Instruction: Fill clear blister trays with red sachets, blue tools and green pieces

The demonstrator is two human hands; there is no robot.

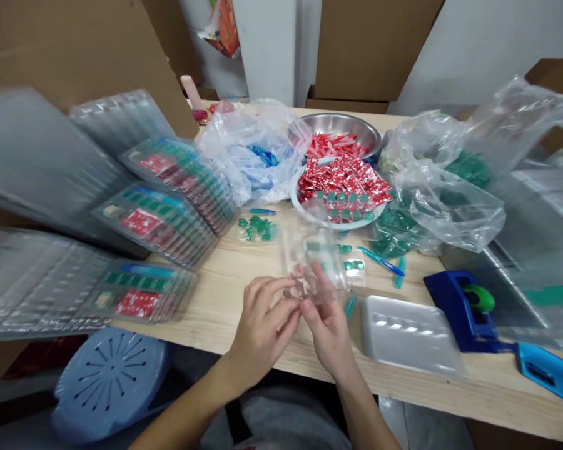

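Observation:
A clear plastic tray, blurred by motion, is held upright over the middle of the table. My left hand pinches its lower left edge, fingers closed. On the lower right side, my right hand grips the same tray with the thumb in front. Behind it, a strip of green pieces lies on the table and shows partly through the plastic. Small green pieces are to its left. Farther back stands a white bowl heaped with red printed packets, with more green pieces at its front.
Filled clear packs and trays stand stacked at left. A metal bowl of red sticks and plastic bags are behind. At right are a stack of trays, blue pens, a blue tape dispenser and a blue cutter.

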